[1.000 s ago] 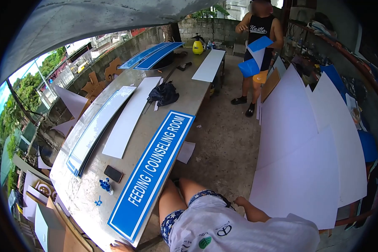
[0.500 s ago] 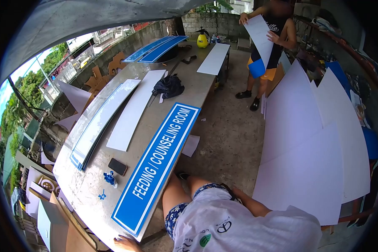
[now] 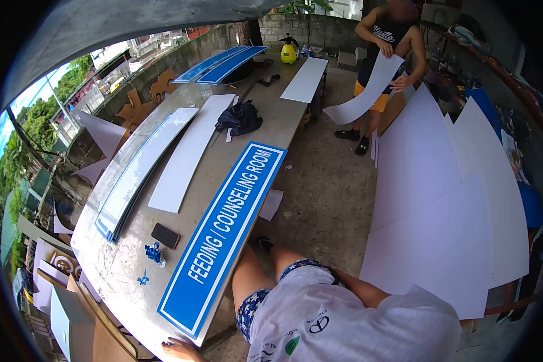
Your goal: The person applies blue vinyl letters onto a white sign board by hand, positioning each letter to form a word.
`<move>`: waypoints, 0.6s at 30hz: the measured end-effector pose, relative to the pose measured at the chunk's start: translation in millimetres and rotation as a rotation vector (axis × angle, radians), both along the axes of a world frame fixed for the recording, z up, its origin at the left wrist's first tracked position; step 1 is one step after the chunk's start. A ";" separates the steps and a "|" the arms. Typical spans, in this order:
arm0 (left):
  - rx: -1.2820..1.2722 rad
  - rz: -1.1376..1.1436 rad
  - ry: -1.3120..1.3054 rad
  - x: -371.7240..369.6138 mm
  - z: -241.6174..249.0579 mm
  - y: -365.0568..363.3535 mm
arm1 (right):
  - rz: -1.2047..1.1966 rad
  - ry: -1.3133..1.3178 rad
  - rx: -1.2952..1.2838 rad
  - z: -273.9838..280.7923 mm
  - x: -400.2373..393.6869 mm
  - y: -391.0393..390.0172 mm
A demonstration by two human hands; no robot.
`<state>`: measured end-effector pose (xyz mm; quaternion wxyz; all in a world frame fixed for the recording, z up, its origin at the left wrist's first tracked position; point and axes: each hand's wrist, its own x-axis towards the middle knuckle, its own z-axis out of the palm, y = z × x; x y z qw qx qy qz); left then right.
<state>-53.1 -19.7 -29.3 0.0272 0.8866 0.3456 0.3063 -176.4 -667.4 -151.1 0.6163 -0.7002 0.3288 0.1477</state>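
Note:
My left hand [image 3: 180,350] rests at the near corner of the table, its visible fingers stretched out beside the lower end of a blue sign [image 3: 222,241]. The sign reads "FEEDING / COUNSELING ROOM" in white letters within a white border and lies along the table's right edge. My right forearm [image 3: 365,291] hangs by my hip, and the hand itself is hidden. Left of the sign are a dark phone [image 3: 165,236], a crumpled blue scrap [image 3: 154,254] and a smaller blue scrap [image 3: 143,280].
White panels [image 3: 193,154] and a black plastic bag [image 3: 239,118] lie on the table [image 3: 133,301]. Farther back are blue signs [image 3: 232,65] and a yellow sprayer [image 3: 288,53]. A person [image 3: 398,45] holds a curved white sheet [image 3: 368,93]. Large white sheets [image 3: 428,211] lean at right.
The other person has lowered and turned the white sheet, which now curves down to the left. My view has shifted slightly; my left hand stays at the table corner.

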 end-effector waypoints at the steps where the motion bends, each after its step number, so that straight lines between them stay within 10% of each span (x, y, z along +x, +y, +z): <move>1: 0.003 -0.001 0.002 -0.7 0.4 1.0 | 0.000 0.003 0.001 2.5 -0.8 3.1; 18: 0.041 -0.027 -0.009 0.4 -1.4 1.2 | 0.011 0.011 -0.036 37.3 15.0 5.6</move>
